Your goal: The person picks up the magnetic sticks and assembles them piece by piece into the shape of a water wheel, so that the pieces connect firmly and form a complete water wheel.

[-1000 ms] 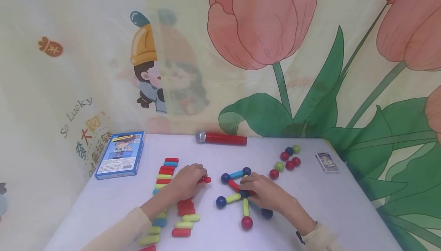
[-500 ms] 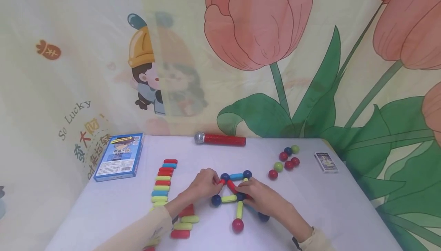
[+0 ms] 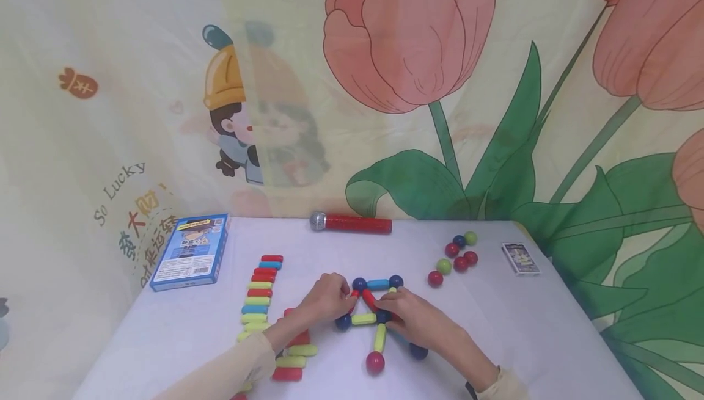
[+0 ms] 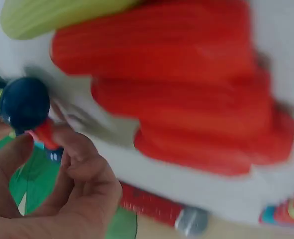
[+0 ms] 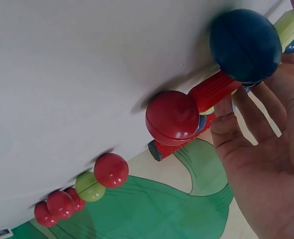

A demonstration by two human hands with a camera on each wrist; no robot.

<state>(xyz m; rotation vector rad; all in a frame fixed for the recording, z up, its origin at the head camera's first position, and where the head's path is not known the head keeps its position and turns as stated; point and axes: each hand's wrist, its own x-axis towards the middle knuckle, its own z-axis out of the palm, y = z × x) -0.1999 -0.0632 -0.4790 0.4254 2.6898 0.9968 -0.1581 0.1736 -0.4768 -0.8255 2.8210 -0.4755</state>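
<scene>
White table (image 3: pixel 511 327) bears multicoloured stick-and-ball frame (image 3: pixel 377 302).

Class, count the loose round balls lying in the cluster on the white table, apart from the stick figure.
6: green ball, blue, red, red, green, red, near the small card box.

Red, yellow-green and blue sticks (image 3: pixel 263 293), navy balls (image 3: pixel 359 283), red microphone (image 3: pixel 352 223).

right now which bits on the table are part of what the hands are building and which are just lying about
In use:
- stick-and-ball figure
- red stick, pinched by the left hand
- right hand, on the figure's middle
- spare sticks
- loose balls

Lying about:
- blue box
- toy microphone
- small card pack
</scene>
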